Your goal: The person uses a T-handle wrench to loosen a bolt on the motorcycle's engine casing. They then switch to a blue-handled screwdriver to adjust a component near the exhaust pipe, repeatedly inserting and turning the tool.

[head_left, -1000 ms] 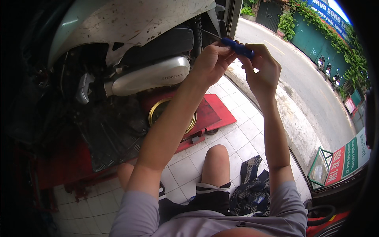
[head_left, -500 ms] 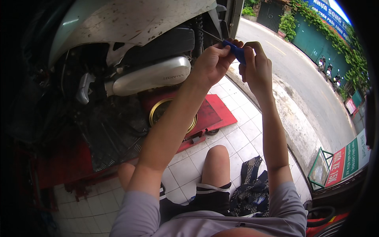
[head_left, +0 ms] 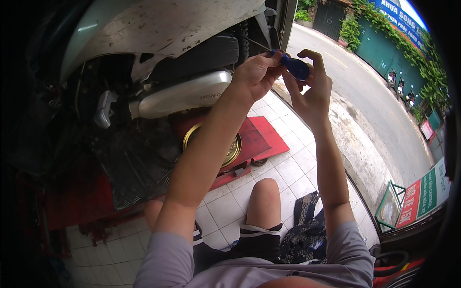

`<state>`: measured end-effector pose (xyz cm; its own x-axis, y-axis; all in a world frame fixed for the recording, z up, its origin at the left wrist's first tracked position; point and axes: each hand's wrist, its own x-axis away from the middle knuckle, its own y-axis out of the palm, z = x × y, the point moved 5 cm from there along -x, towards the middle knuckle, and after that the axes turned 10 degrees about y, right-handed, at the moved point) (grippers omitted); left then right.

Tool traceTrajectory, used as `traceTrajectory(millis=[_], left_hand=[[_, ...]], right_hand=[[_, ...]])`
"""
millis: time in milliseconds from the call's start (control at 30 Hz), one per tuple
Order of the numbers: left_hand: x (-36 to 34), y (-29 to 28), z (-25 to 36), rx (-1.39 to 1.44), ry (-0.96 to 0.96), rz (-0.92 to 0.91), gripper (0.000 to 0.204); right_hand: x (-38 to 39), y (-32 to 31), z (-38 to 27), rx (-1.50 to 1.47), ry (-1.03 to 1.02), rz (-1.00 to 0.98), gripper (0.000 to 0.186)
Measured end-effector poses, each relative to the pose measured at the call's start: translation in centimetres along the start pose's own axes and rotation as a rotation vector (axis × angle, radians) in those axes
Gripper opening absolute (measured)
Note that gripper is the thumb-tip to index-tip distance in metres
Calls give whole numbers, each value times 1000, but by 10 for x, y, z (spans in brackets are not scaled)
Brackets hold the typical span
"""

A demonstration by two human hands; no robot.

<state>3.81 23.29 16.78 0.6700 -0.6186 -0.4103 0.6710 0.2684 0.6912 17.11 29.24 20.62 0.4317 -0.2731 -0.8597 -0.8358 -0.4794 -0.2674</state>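
Observation:
A screwdriver with a blue handle points its thin shaft toward the rear of a scooter, by the shock absorber; where the tip ends is hard to make out. My left hand is closed round the front of that handle. Close to the handle's rounded butt, my right hand has its thumb and forefinger spread apart and is not gripping it. The scooter's pale, scuffed body panel hangs over a black air-filter box and a silver engine cover, left of my hands.
Under the scooter is a red lift platform bearing a gold-rimmed round tin. White floor tiles surround my knees. A dark patterned cloth lies right of my leg. A signboard stands by the road.
My right hand has loosened from the screwdriver handle and its fingers have spread. The handle's round butt now shows more fully. My left hand still holds the front.

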Motion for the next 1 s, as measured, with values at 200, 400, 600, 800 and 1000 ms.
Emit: traceTrajectory(millis=[200, 400, 600, 800, 1000], left_hand=[[5, 4, 3, 52, -36, -33, 24], [10, 15, 10, -69, -90, -51, 24], [2, 7, 4, 68, -55, -90, 19], [5, 7, 0, 110, -4, -139, 15], [6, -3, -2, 17, -89, 0, 17]], right_hand=[[-2, 5, 4, 102, 148, -14, 24], [2, 2, 4, 191, -336, -86, 46], [3, -1, 0, -61, 97, -16, 40], [-2, 5, 10, -4, 239, -1, 16], [5, 2, 2, 41, 54, -27, 13]])
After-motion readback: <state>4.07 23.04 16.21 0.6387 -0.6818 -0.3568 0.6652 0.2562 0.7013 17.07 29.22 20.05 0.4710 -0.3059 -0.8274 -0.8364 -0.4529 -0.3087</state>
